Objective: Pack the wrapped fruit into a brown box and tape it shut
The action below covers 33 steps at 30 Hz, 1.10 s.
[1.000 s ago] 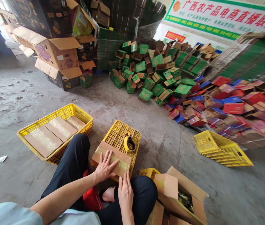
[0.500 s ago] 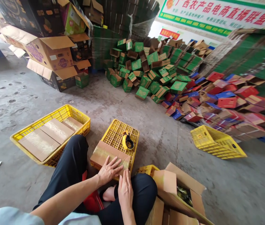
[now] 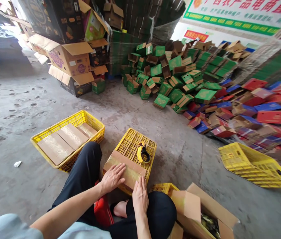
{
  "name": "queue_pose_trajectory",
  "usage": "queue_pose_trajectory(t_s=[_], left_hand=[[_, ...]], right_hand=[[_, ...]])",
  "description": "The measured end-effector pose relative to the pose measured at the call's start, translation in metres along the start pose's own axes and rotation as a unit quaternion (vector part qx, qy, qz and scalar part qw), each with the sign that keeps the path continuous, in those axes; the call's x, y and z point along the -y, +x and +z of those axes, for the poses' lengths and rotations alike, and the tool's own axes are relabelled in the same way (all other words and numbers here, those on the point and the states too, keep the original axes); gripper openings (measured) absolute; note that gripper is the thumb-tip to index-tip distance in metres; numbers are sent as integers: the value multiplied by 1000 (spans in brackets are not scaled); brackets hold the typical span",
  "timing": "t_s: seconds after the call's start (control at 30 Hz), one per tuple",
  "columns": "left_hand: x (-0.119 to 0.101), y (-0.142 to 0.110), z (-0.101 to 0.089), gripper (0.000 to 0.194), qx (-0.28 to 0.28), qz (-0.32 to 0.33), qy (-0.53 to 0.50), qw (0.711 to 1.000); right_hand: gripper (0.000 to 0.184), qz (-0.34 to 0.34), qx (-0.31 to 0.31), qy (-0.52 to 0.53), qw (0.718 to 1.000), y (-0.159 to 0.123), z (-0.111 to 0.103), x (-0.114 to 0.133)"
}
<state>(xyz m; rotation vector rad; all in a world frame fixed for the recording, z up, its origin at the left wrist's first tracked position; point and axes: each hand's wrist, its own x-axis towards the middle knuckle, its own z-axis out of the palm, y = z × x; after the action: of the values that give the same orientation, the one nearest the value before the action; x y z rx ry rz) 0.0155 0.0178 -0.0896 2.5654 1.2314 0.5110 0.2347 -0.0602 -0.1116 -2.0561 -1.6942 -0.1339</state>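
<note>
A taped brown cardboard box (image 3: 127, 167) lies on an upturned yellow crate (image 3: 132, 147) in front of my knees. My left hand (image 3: 112, 177) lies flat on the box's top, fingers stretched out. My right hand (image 3: 140, 196) rests open against the box's near right edge, fingers straight and together. A yellow tape dispenser (image 3: 142, 154) sits on the crate just beyond the box, apart from both hands.
A yellow basket (image 3: 90, 118) with taped boxes stands at my left. An open cardboard carton (image 3: 205, 212) is at my right knee. Another yellow crate (image 3: 254, 166) lies tilted at the right. Heaps of green boxes (image 3: 170, 76) and red and blue boxes (image 3: 252, 109) fill the back.
My left hand has slid leftwards across the box's top. The right hand stays at the near edge. The view has shifted a little.
</note>
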Motion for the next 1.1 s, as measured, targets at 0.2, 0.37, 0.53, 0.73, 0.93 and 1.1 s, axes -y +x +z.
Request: queue_pose_trajectory(t_s=[0.2,0.37,0.53,0.73,0.93,1.1], left_hand=[[38,-30,-10,60,-30,-67,32,997],[41,-36,0,73,-44,-76,-10,996],[47,-34,1,66,-72,-47,-72,994],[52,-34,0,60,-111,-81,-132,982],[54,-26,-7,59,-131,-228,-267,927],[56,-20,-22,61,-135,-266,-365,882]], right_hand=[[77,1,20,-32,999,2,-7,2],[80,12,60,-79,995,-3,-9,22],[75,0,74,-61,995,-10,2,60],[70,-38,78,-49,995,-10,11,89],[58,-140,82,-10,987,-1,26,128],[57,-213,122,45,968,24,42,160]])
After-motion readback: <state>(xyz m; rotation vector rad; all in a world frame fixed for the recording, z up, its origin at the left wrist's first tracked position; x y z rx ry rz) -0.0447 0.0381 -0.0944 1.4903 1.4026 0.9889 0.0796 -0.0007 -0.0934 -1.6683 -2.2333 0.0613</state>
